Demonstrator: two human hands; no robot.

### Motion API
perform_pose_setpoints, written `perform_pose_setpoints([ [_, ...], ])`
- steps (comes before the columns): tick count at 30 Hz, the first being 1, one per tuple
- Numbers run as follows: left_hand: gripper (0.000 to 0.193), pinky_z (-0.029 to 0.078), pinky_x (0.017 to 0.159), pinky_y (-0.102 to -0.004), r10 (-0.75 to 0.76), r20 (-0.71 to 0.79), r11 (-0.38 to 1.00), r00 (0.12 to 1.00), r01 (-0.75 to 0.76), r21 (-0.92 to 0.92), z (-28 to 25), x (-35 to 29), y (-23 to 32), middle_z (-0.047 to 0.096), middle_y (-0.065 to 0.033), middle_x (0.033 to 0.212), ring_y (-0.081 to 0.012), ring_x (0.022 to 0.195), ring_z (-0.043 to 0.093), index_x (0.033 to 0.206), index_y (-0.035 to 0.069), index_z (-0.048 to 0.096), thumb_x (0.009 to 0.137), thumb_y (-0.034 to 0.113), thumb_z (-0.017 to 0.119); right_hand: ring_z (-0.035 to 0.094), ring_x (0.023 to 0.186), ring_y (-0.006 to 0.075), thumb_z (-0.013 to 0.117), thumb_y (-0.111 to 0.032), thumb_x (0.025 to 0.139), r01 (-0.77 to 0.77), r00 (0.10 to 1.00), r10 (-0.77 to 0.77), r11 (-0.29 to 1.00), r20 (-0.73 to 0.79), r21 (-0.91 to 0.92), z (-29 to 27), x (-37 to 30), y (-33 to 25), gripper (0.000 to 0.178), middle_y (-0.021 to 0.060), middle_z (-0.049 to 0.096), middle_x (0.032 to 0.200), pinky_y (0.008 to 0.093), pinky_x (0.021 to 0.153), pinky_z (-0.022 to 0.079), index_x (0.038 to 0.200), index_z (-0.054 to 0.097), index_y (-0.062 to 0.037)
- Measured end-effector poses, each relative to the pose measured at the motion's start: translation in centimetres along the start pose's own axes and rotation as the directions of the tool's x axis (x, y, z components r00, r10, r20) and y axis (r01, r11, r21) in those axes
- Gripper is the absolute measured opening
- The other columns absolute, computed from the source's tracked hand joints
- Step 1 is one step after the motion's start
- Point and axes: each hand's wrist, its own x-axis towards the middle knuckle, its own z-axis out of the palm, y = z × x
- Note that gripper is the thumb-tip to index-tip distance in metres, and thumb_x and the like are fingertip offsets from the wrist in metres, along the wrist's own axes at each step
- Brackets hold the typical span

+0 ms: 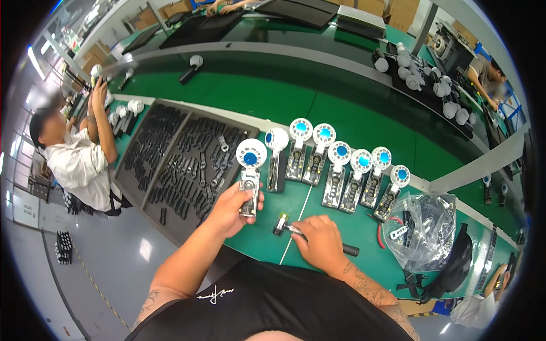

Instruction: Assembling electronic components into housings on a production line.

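Note:
My left hand (230,211) is wrapped round the handle of a handheld fan (250,156), which stands upright with its white round head and blue hub on top. Circuit parts show in the fan's handle. Closed round the shaft of a small mallet (280,223) is my right hand (319,241), low over the green table. The mallet's head has a black end and a yellow-green end, and its dark grip sticks out behind my hand. Just beyond both hands runs a row of several similar fans (339,153) with exposed handles; the nearest one (276,139) is turned sideways.
To the left, a partitioned tray (187,122) holds many small dark parts. A clear plastic bag (424,233), red-handled pliers (380,234) and a black pouch (455,261) lie at right. Behind runs a green conveyor (239,85) with one fan (191,69). A co-worker (79,148) sits at left.

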Motion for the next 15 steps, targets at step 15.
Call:
perform_pose_setpoints([
  [15, 0.065, 0.058, 0.082, -0.0530, 0.184, 0.010, -0.389, 0.983, 0.064, 0.919, 5.0, 9.4, 5.1, 0.074, -0.0304, 0.098, -0.0480, 0.091, 0.072, 0.105, -0.010, 0.067, 0.100, 0.055, 0.063, 0.061, 0.099, 0.0259, 0.078, -0.022, 0.089, -0.009, 1.000, 0.009, 1.000, 0.026, 0.006, -0.2, -0.4, 0.6, 0.028, 0.0017, 0.068, 0.104, 0.0384, 0.091, 0.050, 0.116, 0.078, -0.0157],
])
